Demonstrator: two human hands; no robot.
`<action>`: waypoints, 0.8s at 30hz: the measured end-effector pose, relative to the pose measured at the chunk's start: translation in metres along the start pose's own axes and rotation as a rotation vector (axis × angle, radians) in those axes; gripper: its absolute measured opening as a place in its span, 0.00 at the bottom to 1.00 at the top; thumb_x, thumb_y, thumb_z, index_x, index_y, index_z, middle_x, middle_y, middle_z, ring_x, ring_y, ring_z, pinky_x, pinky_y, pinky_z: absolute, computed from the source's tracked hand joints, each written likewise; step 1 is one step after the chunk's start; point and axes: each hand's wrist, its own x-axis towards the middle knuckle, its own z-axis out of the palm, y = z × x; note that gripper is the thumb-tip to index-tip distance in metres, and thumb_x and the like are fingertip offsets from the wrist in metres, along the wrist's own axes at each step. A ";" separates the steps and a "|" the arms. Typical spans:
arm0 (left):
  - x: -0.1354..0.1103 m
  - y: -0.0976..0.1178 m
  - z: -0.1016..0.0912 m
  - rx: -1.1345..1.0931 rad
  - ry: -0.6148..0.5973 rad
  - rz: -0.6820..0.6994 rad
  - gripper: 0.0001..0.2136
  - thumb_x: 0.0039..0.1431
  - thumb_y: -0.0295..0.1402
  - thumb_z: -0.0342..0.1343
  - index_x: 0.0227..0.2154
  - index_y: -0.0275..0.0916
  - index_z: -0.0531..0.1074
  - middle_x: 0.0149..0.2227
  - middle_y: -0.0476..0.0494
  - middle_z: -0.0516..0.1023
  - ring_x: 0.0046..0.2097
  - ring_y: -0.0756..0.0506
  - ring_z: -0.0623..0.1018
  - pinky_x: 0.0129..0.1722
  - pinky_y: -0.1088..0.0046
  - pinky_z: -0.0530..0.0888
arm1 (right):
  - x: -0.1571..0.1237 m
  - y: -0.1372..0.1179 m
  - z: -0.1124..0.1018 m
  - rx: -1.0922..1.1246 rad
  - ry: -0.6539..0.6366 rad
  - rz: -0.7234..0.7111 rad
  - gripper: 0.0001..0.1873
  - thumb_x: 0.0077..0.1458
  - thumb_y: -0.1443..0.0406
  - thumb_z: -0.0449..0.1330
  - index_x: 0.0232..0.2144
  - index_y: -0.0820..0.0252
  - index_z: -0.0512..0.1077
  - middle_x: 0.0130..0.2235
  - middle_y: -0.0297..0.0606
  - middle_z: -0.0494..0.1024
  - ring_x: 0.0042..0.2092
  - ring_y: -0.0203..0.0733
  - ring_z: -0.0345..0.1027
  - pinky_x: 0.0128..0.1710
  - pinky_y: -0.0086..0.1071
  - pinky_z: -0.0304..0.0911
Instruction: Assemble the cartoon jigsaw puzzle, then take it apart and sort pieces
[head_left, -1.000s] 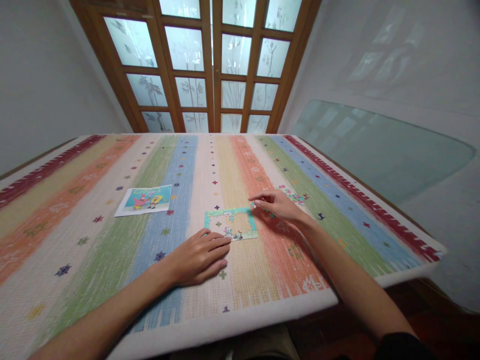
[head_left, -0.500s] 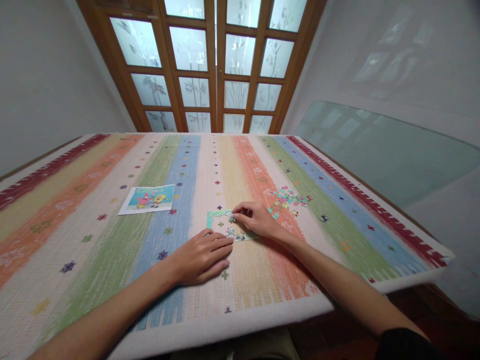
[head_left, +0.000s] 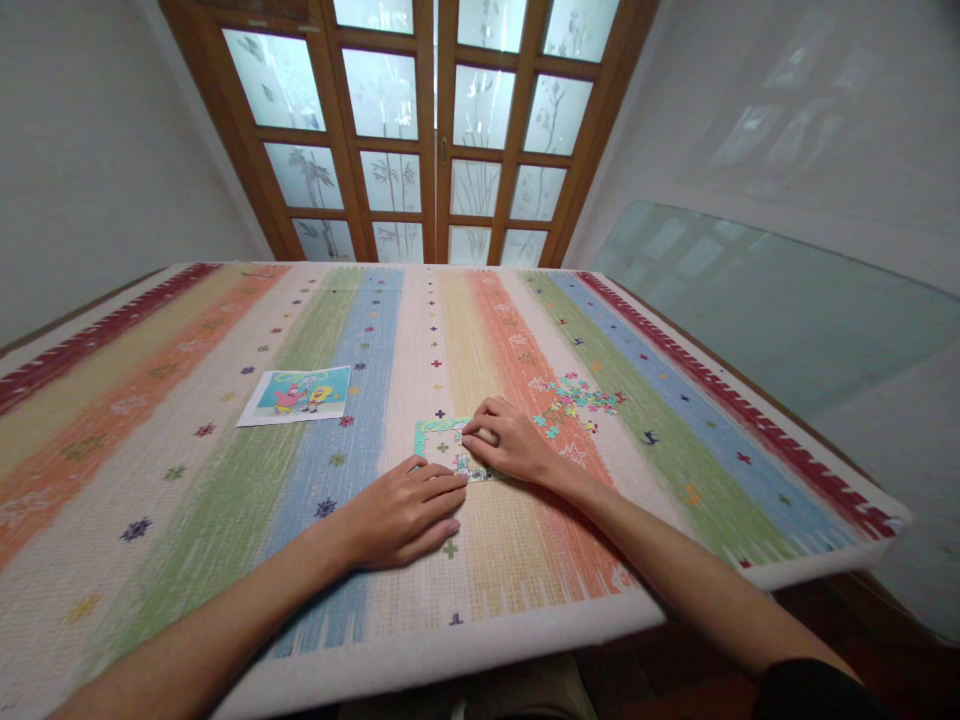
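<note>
A partly joined jigsaw puzzle (head_left: 422,436) lies on the striped cloth in front of me, its green and teal border making a frame with cloth showing through inside. My left hand (head_left: 409,512) rests flat, palm down, fingertips at the puzzle's near edge. Over the puzzle's right part is my right hand (head_left: 511,440), thumb and fingertips pinched together on a small puzzle piece (head_left: 463,437), mostly hidden by the fingers. Some joined pieces (head_left: 471,466) show below that hand. The puzzle's right side is covered by my right hand.
A heap of loose puzzle pieces (head_left: 576,392) spreads beyond my right hand. To the left lies a printed cartoon picture (head_left: 298,396). The striped tablecloth (head_left: 202,490) covers the table. A glass-paned wooden door (head_left: 441,150) stands behind it, with a glass panel (head_left: 720,280) at right.
My right hand has shifted slightly left and turned over the puzzle, its fingers still pinched. My left hand stays in place. The view has tilted very slightly.
</note>
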 end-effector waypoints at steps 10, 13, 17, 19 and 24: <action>0.001 0.001 -0.002 0.002 0.013 0.003 0.13 0.73 0.33 0.45 0.52 0.37 0.71 0.52 0.39 0.80 0.50 0.40 0.77 0.49 0.60 0.70 | 0.003 -0.005 -0.001 0.000 -0.021 0.028 0.04 0.59 0.63 0.66 0.33 0.57 0.80 0.36 0.39 0.75 0.40 0.44 0.68 0.42 0.38 0.63; 0.001 0.000 -0.001 0.006 0.013 0.005 0.14 0.73 0.33 0.45 0.53 0.37 0.71 0.52 0.38 0.80 0.50 0.40 0.77 0.48 0.59 0.70 | 0.004 -0.006 -0.001 0.031 -0.038 0.051 0.03 0.58 0.65 0.66 0.32 0.58 0.80 0.36 0.39 0.75 0.40 0.43 0.68 0.42 0.38 0.63; -0.001 -0.001 0.000 0.016 0.010 0.010 0.14 0.73 0.33 0.45 0.52 0.35 0.71 0.52 0.38 0.80 0.50 0.39 0.77 0.48 0.58 0.70 | 0.004 -0.005 0.000 0.077 -0.053 0.073 0.02 0.56 0.68 0.65 0.33 0.59 0.79 0.35 0.38 0.75 0.39 0.43 0.68 0.41 0.37 0.63; -0.001 -0.001 0.001 0.010 0.014 0.004 0.14 0.73 0.33 0.45 0.53 0.36 0.71 0.52 0.38 0.80 0.50 0.39 0.77 0.47 0.59 0.70 | 0.005 -0.004 0.000 0.096 -0.056 0.080 0.02 0.55 0.69 0.65 0.33 0.59 0.79 0.35 0.38 0.74 0.39 0.42 0.68 0.41 0.36 0.62; -0.001 0.000 0.000 0.002 0.014 -0.001 0.14 0.73 0.33 0.45 0.53 0.37 0.71 0.51 0.38 0.80 0.50 0.39 0.77 0.48 0.59 0.70 | 0.005 -0.003 0.002 0.102 -0.058 0.066 0.05 0.55 0.70 0.65 0.35 0.58 0.78 0.36 0.38 0.74 0.40 0.43 0.67 0.41 0.36 0.62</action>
